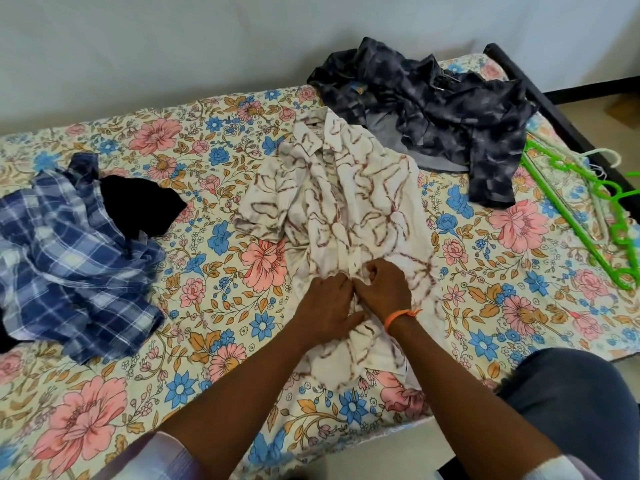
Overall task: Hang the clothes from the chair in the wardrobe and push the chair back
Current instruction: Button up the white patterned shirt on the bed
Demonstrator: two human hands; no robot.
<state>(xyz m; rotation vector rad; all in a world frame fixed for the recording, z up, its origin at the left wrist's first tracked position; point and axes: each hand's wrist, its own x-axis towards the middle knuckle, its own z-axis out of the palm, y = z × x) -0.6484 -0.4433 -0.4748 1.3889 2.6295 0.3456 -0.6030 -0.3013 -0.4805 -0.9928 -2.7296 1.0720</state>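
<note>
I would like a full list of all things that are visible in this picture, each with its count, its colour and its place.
White shirt with brown line pattern: one, middle of the bed, laid flat.
Blue and white checked shirt: one, left side, crumpled.
Black garment: one, beside the checked shirt.
Dark grey-blue patterned shirt: one, far right, crumpled.
Green plastic hangers: at least one, right edge.
Pale hanger: one, beside the green ones.
Floral bedsheet: one, cream, pink and blue, covers the bed.
Left hand: pinches the white shirt's front.
Right hand: pinches the same spot; orange wrist thread.
</note>
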